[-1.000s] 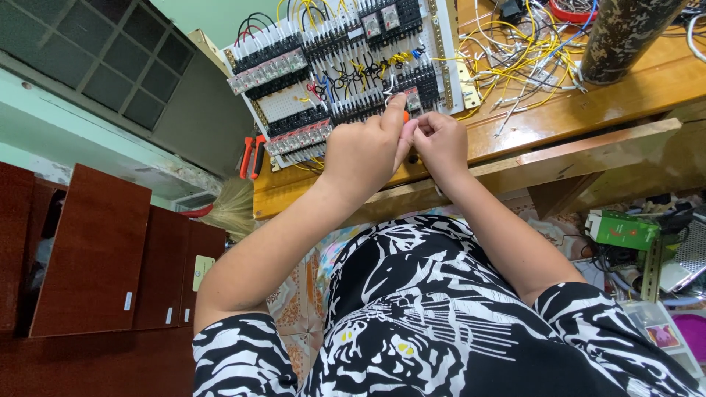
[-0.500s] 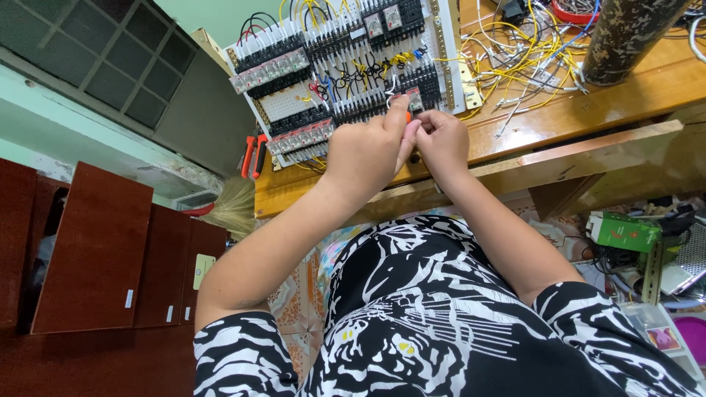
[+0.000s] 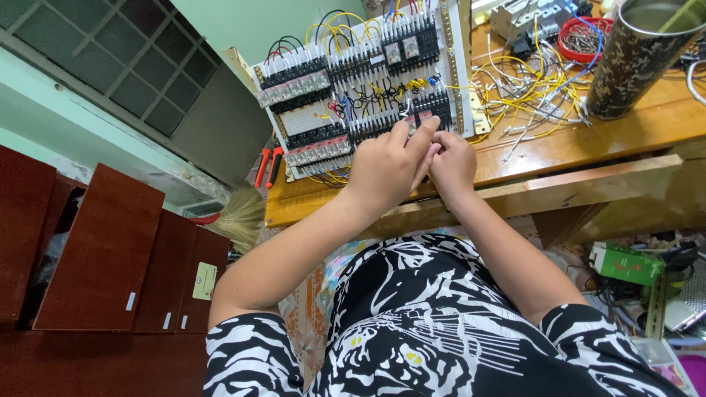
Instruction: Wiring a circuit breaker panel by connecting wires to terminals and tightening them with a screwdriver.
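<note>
Both hands, left hand [image 3: 386, 165] and right hand [image 3: 452, 163], meet fingertips at the wired control panel's [image 3: 353, 88] lower edge on the wooden desk [image 3: 588, 143].

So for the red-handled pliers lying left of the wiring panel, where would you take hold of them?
Probably by the two red handles: the pliers lie flat on the wooden bench at its left end, beside the wiring panel. Coming from the left edge keeps clear of both hands, left hand and right hand, at the panel's lower edge.

Counted: two hands [image 3: 382, 165] [image 3: 452, 163], one wired panel [image 3: 360, 88], one patterned tumbler [image 3: 636, 55], one red-handled pliers [image 3: 268, 165], one broom [image 3: 235, 215], one green box [image 3: 625, 262], one wooden worktop [image 3: 588, 140].
</note>
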